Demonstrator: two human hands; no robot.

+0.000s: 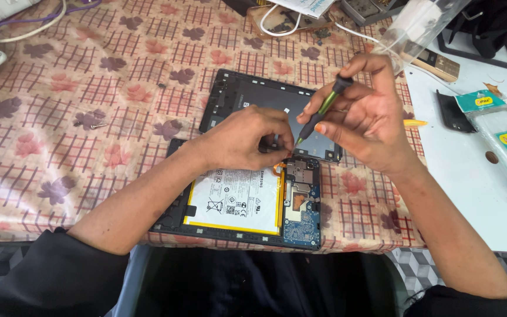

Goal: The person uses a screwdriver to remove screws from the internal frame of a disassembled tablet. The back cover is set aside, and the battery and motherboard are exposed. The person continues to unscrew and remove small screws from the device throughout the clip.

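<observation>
Screwdriver tip at top edge of opened tablet's board, both hands close in.

Right hand (362,114) pinches a green-and-black screwdriver (319,111) between thumb and fingers, tip angled down-left. Left hand (247,138) has its fingers curled shut on something tiny by the tip, cannot tell what. Opened tablet (239,202) lies at table edge, back cover (253,97) just behind. Best to keep the driver upright, press lightly, brace the frame; a loose screw (98,125) lies well apart.

Opened tablet (239,202), right hand (365,117) gripping screwdriver (319,110), left hand (247,141) pinching beside tip
</observation>
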